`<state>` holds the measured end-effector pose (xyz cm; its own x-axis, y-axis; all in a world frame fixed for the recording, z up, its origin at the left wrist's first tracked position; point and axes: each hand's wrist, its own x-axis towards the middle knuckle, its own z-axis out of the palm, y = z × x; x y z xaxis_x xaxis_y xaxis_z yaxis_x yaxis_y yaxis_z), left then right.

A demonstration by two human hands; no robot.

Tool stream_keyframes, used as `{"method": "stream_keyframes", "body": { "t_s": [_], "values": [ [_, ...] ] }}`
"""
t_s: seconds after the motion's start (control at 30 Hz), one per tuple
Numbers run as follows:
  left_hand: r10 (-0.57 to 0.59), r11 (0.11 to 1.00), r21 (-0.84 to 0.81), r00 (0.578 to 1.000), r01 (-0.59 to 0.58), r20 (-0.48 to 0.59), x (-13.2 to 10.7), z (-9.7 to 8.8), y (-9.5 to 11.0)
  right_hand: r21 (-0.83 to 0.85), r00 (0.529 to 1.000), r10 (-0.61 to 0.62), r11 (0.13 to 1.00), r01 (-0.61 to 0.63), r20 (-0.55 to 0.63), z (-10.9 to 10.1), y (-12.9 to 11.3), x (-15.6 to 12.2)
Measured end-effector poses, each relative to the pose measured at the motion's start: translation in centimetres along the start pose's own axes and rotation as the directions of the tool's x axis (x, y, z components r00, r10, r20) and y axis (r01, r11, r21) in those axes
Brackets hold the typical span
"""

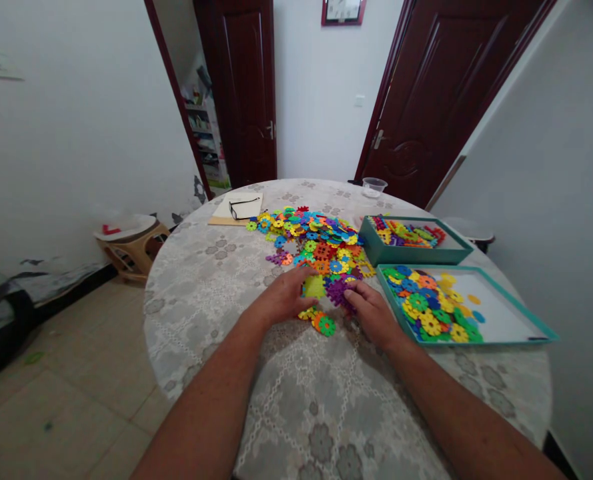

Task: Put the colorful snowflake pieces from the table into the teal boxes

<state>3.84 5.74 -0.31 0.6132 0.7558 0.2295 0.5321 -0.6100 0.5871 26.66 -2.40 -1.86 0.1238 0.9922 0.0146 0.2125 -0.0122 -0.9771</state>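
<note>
My left hand (292, 293) is closed on a yellow-green square plastic piece (314, 287), thumb and fingers at its edges. To its right, my right hand (369, 307) pinches purple toothed plastic pieces (339, 292) between thumb and fingers. Just below the hands lie a green gear-shaped disc (327, 326) and some yellow and orange ones on the tablecloth. Beyond the hands spreads a heap of colourful interlocking plastic discs (306, 230), mixed with square pieces. My fingers partly cover the held pieces.
On the right stand a teal box (411, 253) of plastic pieces and, nearer, a shallow teal-rimmed tray (506, 300) holding gear discs. Glasses (243, 208) rest on a notebook (226, 215) at the back left. A clear plastic bowl (374, 187) sits near the round table's far edge.
</note>
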Motion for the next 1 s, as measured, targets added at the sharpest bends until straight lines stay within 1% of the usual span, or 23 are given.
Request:
{"method": "stream_keyframes", "body": {
  "t_s": [0.13,0.27,0.37,0.5,0.57,0.63,0.67,0.77,0.87,1.0],
  "values": [
    [0.052,0.996,-0.082,0.998,-0.048,0.043,0.2,1.4,1.1,0.018,1.000,-0.004,1.000,0.003,0.023,0.4,0.5,0.0],
    [0.049,0.983,-0.178,0.997,-0.036,0.067,0.4,1.9,1.6,0.021,0.998,0.031,0.999,-0.032,0.052,0.4,0.7,0.2],
    [0.034,0.971,-0.239,0.994,-0.009,0.100,0.3,1.4,1.6,0.034,0.996,0.062,0.997,-0.064,0.059,0.4,0.4,0.3],
    [0.041,0.957,-0.291,0.981,0.017,0.192,0.0,-0.2,0.8,0.060,0.996,0.055,0.996,-0.059,0.065,0.3,0.0,0.3],
    [0.010,0.974,-0.226,0.984,0.031,0.179,-0.3,-1.1,-0.1,0.072,0.998,0.060,0.995,-0.063,0.036,0.2,0.1,0.4],
    [-0.035,0.995,-0.092,0.993,0.046,0.115,-0.6,-1.8,-1.2,0.082,0.998,0.061,0.995,-0.059,-0.021,0.0,0.4,0.5],
    [-0.048,0.998,-0.022,0.993,0.051,0.112,-0.8,-2.1,-1.7,0.095,0.997,0.060,0.994,-0.055,-0.050,-0.1,0.6,0.7],
    [-0.102,0.987,0.143,0.976,0.075,0.192,-1.2,-2.2,-2.8,0.149,0.993,0.064,0.988,-0.050,-0.094,-0.4,1.4,1.1],
    [-0.110,0.979,0.195,0.967,0.065,0.230,-1.1,-1.7,-2.7,0.165,0.994,0.068,0.985,-0.054,-0.082,-0.5,1.9,1.3],
    [-0.079,0.975,0.218,0.975,0.033,0.208,-0.7,-1.0,-2.1,0.144,0.995,0.064,0.988,-0.053,-0.073,-0.4,2.0,1.2]
  ]
}}
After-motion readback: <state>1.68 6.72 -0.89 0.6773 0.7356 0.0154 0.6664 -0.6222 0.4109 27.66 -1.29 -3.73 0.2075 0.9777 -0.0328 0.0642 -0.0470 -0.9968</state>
